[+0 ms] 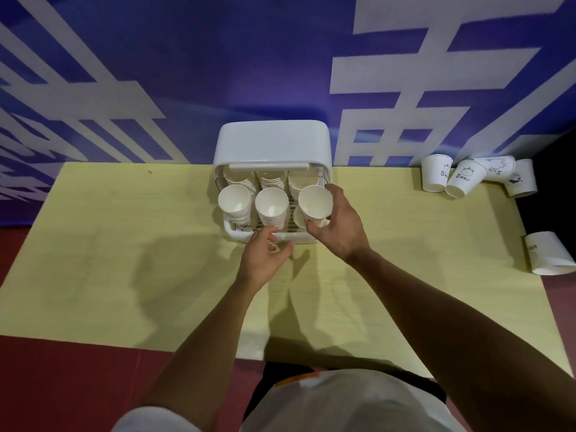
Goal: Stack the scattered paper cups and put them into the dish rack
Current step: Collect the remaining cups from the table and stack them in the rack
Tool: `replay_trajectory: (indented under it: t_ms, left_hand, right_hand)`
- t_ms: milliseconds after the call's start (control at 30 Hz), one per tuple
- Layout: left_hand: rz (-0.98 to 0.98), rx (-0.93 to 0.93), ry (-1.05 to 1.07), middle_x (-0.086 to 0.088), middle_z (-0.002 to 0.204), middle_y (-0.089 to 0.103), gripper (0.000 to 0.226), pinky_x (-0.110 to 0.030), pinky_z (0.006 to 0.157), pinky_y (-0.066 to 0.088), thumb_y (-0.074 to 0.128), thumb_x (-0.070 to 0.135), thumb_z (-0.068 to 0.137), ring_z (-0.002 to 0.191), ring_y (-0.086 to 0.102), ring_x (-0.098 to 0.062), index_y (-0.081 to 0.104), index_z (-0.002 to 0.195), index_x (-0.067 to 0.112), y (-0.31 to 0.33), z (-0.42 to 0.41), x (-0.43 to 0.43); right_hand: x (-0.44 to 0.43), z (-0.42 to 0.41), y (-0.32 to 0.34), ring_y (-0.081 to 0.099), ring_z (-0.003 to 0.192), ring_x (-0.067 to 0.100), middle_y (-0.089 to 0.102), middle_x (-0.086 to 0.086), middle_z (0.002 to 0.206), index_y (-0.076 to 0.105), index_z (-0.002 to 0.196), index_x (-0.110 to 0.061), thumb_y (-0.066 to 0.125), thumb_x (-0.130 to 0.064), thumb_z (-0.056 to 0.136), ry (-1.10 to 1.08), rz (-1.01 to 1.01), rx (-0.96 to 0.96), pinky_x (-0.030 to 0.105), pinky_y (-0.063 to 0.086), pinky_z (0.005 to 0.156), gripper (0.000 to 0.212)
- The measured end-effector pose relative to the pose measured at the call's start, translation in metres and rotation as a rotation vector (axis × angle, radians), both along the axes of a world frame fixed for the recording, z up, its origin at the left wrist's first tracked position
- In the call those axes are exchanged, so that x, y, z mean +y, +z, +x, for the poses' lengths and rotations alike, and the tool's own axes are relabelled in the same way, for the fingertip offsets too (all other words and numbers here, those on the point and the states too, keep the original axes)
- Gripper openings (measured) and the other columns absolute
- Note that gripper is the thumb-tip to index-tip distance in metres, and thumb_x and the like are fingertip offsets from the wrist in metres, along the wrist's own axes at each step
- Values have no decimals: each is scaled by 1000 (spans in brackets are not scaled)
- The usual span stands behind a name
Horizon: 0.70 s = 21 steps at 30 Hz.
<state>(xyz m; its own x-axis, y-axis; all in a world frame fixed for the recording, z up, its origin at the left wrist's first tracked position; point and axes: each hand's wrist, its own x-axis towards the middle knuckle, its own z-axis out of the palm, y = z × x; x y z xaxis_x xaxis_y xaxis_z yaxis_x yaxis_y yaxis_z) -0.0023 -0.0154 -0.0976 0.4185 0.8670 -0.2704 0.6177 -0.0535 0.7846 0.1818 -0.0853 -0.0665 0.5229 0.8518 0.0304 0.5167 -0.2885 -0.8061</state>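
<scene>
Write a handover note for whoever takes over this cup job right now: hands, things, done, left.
Right hand holds a cup stack at the dish rack's front right.
Left hand is at the rack's front rim; grip unclear.
Done: left stack and middle stack stand in the rack's front, more behind.
Left: seat the held stack; gather the loose cups at the table's far right corner and the lying cup at its right edge.
</scene>
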Motion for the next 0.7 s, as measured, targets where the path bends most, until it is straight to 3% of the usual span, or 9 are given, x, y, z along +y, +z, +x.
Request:
replay_trajectory:
  t_ms: [200,433,700]
  left_hand:
    - [-11,41,-54,9,110,59,41,-12,74,45,75,39,83,86,61,-6,59,119,29,-5,-1,2]
    - [-48,118,-111,6,115,58,44,-29,88,52,75,39,81,91,62,-11,59,121,27,-14,-5,3]
    - [-49,99,-169,7,116,60,45,-23,79,48,75,38,82,89,60,-8,59,122,26,-10,12,0]
  right_hand:
    - [20,-7,-8,60,109,30,55,6,132,30,143,-19,76,-38,81,-27,-88,-77,42,56,81,79]
    - [23,-4,-24,55,114,33,51,13,133,34,142,-11,80,-35,76,5,-222,-152,41,51,87,84]
    - [0,10,-20,54,112,31,52,13,128,45,135,-9,75,-34,80,4,-270,-191,39,48,90,67]
